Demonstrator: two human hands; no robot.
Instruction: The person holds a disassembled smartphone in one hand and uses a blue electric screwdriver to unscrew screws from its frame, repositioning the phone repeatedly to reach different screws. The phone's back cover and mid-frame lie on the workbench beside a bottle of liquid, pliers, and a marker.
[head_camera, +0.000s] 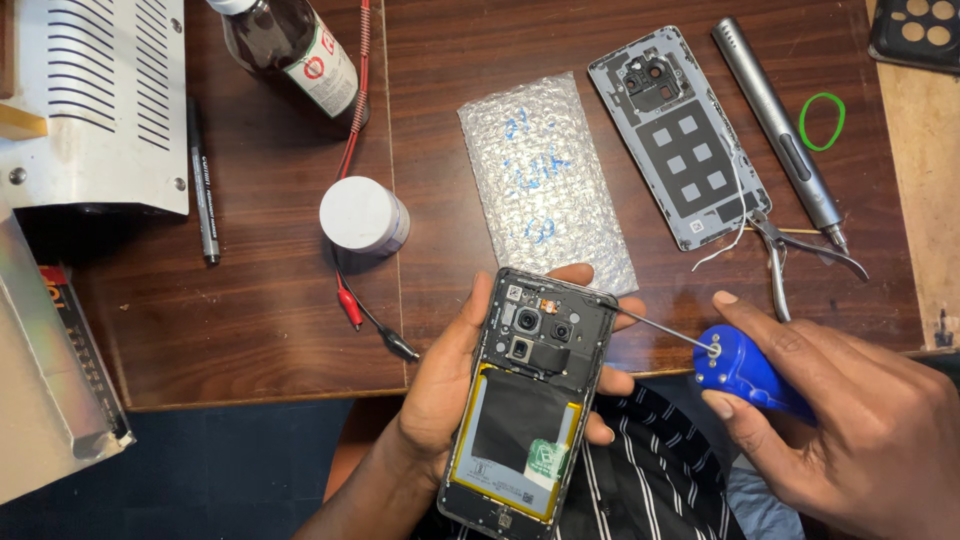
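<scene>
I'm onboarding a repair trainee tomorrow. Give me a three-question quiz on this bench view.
1. True or false: the opened phone lies flat on the table.
2. Which hand holds the blue-handled screwdriver?
3. The detached back cover lies between: A) bubble-wrap pouch and grey electric screwdriver; B) marker and bottle.

Key: 1 false, the left hand holds it up; 2 the right hand; 3 A.

A phone repair workshop: wooden bench (270, 300) strewn with an electric screwdriver (780, 125), pliers (790, 250), clip leads (365, 310), a removed back cover (680, 140) and an opened phone (530, 400).
</scene>
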